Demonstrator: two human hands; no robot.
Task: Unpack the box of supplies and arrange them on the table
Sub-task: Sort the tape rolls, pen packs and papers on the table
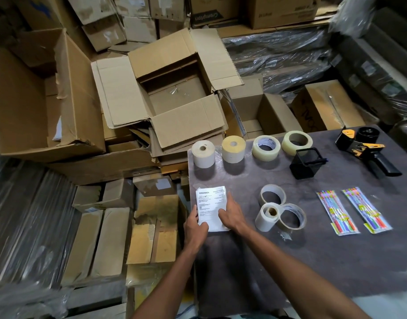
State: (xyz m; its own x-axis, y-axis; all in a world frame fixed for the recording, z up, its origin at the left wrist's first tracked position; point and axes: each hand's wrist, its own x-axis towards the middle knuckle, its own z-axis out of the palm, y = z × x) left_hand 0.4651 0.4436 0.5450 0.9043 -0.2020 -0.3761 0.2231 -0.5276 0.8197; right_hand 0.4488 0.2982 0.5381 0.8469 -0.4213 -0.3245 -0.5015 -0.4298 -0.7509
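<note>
A stack of white printed labels (210, 201) lies at the left edge of the dark table (313, 261). My left hand (194, 227) grips its near-left corner and my right hand (230, 215) presses on its right side. Behind, in a row, stand a white label roll (203, 153), a yellowish roll (233, 148) and two clear tape rolls (266, 148) (297, 139). Three smaller tape rolls (278, 209) cluster right of my hands. Two pen packets (337, 212) (367, 209) lie further right. The open cardboard box (175, 88) sits beyond the table, its inside bare.
A black square holder (306, 163) and a black-and-yellow tape dispenser (368, 150) rest at the table's back right. Stacked cardboard boxes (48, 100) and plastic-wrapped bundles (25, 226) crowd the floor to the left and behind.
</note>
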